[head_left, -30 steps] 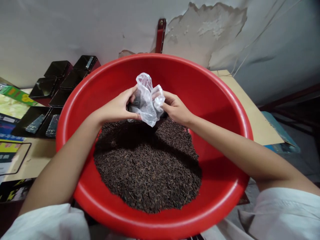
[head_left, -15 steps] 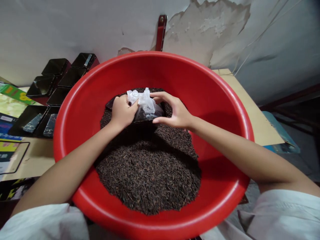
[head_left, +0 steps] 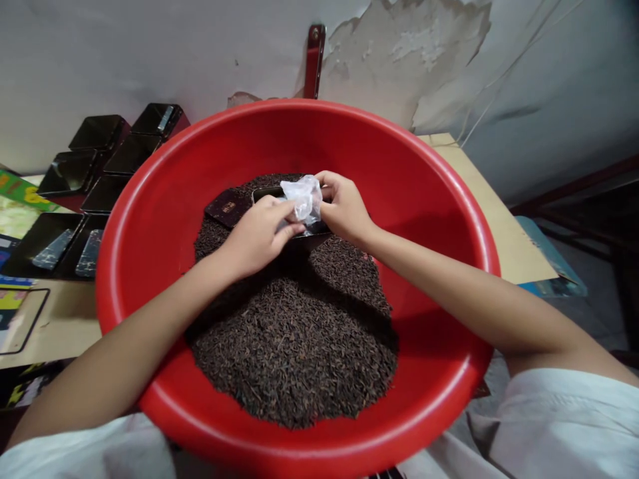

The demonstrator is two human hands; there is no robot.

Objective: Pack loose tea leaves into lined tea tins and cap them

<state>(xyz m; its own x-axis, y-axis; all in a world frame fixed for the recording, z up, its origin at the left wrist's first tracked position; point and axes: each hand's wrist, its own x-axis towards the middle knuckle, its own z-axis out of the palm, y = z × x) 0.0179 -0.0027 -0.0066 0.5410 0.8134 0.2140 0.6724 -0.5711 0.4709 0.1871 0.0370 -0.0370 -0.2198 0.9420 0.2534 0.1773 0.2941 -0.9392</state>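
A clear plastic bag (head_left: 305, 193) with a bunched top sits in an open dark tin (head_left: 314, 241) on the loose dark dried leaves (head_left: 299, 346), which look like tea. My right hand (head_left: 345, 207) is closed on the right side of the bag's top. From the left, my left hand (head_left: 264, 231) pinches the bag, fingers and thumb bent over the tin's mouth. Both hands cover much of the tin, and the bag's contents cannot be made out. Just left of it, a dark rectangular piece with small lettering, perhaps a lid (head_left: 229, 207), lies on the leaves.
A wide red basin (head_left: 424, 399) holds the leaves and surrounds both hands. Several open dark tins (head_left: 44, 243) stand at the left, some with plastic inside. A tan board (head_left: 492, 213) lies behind the basin at right. The peeling wall (head_left: 200, 53) rises close behind.
My right hand has gone from spread fingers beside the tin to closing on the bag's top. My left hand has shifted right, uncovering the dark piece. The view has shifted slightly.
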